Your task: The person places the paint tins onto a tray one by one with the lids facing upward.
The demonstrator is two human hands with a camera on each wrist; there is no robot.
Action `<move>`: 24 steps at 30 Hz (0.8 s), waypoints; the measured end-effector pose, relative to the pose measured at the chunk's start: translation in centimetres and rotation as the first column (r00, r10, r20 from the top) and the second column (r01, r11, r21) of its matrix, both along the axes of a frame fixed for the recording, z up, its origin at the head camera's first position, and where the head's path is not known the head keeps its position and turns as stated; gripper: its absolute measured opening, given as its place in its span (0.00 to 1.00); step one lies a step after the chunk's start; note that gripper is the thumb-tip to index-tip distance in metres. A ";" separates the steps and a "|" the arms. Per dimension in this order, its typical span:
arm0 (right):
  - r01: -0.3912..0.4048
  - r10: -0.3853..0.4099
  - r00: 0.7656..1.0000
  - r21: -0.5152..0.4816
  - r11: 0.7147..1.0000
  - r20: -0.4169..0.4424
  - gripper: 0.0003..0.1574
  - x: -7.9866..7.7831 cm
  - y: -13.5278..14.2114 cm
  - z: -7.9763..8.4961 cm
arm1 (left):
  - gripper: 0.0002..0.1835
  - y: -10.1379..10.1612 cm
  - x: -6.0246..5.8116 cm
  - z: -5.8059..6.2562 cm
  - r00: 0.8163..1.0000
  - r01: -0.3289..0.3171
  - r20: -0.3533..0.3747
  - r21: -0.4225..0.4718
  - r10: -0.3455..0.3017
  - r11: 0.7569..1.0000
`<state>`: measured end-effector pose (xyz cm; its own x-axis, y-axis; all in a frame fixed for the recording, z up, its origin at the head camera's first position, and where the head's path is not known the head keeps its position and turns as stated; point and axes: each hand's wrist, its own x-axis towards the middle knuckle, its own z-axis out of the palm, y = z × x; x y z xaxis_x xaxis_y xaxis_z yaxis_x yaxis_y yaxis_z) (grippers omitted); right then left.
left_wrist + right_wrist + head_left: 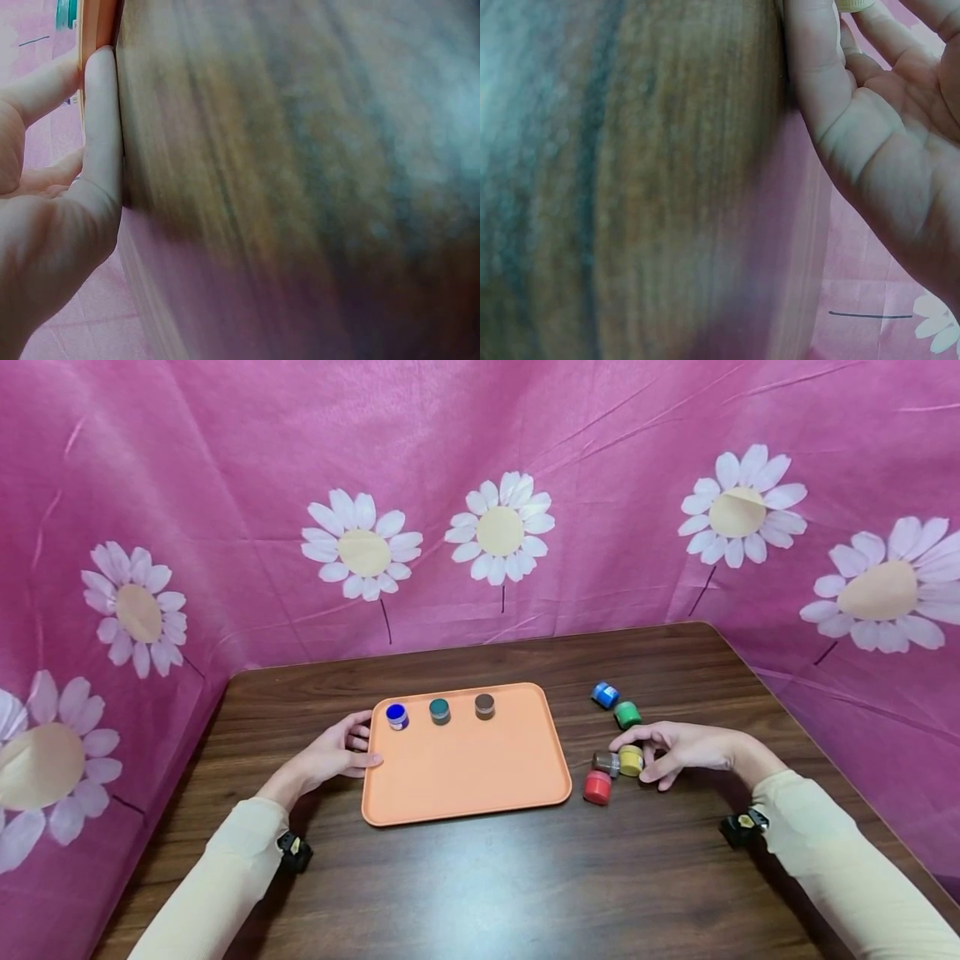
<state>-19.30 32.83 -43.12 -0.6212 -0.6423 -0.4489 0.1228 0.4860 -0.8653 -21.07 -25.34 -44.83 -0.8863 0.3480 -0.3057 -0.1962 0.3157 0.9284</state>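
An orange tray [465, 768] lies on the table with three small paint jars along its far side: a blue jar [397, 716], a teal jar [439, 711] and a brown jar [485, 706]. My left hand [337, 750] grips the tray's left edge, thumb over the rim; the left wrist view shows fingers on both sides of it. To the right of the tray, my right hand [686, 753] reaches around a yellow jar [631, 761], forefinger stretched past its far side and thumb at its near right. A dark brown jar [605, 764] sits beside the yellow one.
A red jar [597, 787] stands just in front of the brown one. Farther back lie a green jar [627, 715] and a light-blue jar [605, 695]. Behind the wooden table [465, 893] hangs a pink cloth [600, 460] with white daisies.
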 end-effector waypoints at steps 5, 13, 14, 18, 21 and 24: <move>0.008 -0.009 1.000 0.006 1.000 0.008 0.39 0.0 0.0 0.0 | 0.49 0.0 -0.1 -0.1 1.000 0.001 0.000 0.002 -0.001 1.000; -0.005 0.005 1.000 0.016 1.000 0.001 0.38 -0.2 0.3 -0.2 | 0.49 0.0 -0.1 -0.1 1.000 0.009 -0.002 0.007 -0.009 1.000; -0.006 0.006 1.000 0.018 1.000 0.000 0.38 -0.2 0.3 -0.2 | 0.49 0.0 -0.1 -0.1 1.000 0.009 -0.001 0.008 -0.009 1.000; -0.013 0.013 1.000 0.022 1.000 -0.002 0.37 -0.3 0.2 -0.2 | 0.50 0.0 0.0 0.0 1.000 0.006 0.007 0.006 -0.006 1.000; -0.018 0.018 1.000 0.020 1.000 -0.003 0.37 -0.3 0.2 -0.2 | 0.50 0.0 0.0 0.0 1.000 0.009 0.008 0.004 -0.009 1.000; -0.017 0.017 1.000 0.017 1.000 -0.004 0.37 -0.3 0.3 -0.2 | 0.50 0.0 0.1 0.0 1.000 0.016 0.002 0.006 -0.016 1.000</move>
